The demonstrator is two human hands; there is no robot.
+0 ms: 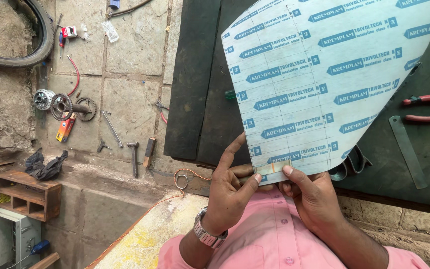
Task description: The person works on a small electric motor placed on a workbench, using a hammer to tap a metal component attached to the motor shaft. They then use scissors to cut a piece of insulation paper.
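A dark work mat point(195, 99) covers the bench on the right; beside it lies a stone-slab floor point(125, 65) strewn with a tyre point(31, 45), a hub with sprockets point(63, 105), a hammer point(134, 157) and a spanner point(111, 128); a wooden shelf box point(26, 194) sits below, what is in it too small to tell; red-handled pliers point(426, 107) and a steel ruler point(406, 149) rest on the mat. Both hands hold 1 white insulation sheet point(319, 74) with blue printing, raised over the mat; the left hand point(230, 192) pinches its lower edge between thumb and fingers; the right hand point(312, 197) presses its thumb on the same edge.
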